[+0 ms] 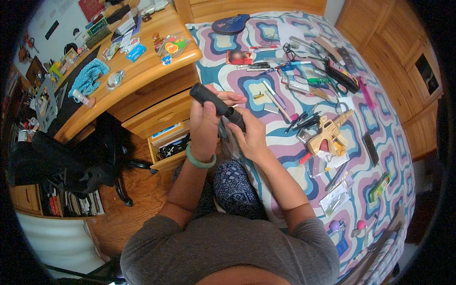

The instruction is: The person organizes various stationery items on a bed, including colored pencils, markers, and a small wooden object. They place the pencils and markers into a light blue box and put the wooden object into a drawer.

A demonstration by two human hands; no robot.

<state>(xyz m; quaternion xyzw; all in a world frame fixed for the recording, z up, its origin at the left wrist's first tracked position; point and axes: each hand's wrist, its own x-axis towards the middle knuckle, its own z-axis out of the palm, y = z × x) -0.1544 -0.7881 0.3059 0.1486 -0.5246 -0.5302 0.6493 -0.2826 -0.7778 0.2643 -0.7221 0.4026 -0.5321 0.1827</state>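
My left hand (206, 121), with a pale green bangle at the wrist, grips a black cylinder (208, 99), thumb laid along it and fingers partly spread. My right hand (251, 133) is closed around a shorter black cylindrical piece (236, 118). The two black pieces meet or nearly touch; whether they are joined cannot be seen. Both hands are above the gap between the wooden desk and the bed. Beyond my right hand, pens (276, 94) and a small gold-coloured item (258, 95) lie on the patterned bedspread (245, 83).
On the bed are a wooden toy gun (329, 133), a dark heart-shaped case (231, 25), a green box (379, 187) and several pens and cables. An open drawer (172, 142) juts out below the desk (142, 74). A black office chair (78, 160) stands left.
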